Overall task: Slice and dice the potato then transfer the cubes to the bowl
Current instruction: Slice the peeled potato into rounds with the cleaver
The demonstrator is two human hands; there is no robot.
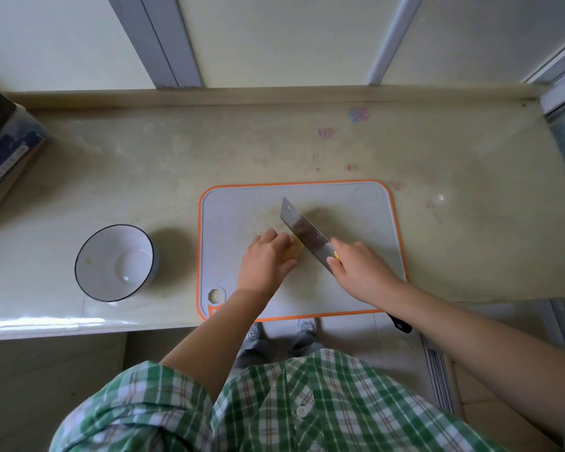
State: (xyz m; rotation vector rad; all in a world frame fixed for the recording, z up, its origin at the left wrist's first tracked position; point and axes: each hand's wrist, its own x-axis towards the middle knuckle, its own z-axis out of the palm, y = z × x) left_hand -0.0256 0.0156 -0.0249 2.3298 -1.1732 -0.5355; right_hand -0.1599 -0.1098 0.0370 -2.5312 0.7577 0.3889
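Left hand (267, 259) on potato (297, 252) | right hand (359, 269) grips knife (304, 231)

A pale yellowish stone countertop (307, 151) runs left to right, with a raised lip along its far edge and coloured scribbles (358, 114) toward the far right. Behind it stand frosted window panes (274, 37) in grey metal frames (157, 40), which let in soft daylight. Below the near edge, light floor tiles (388, 347) adjoin a plain cabinet front (46, 386) on the left.
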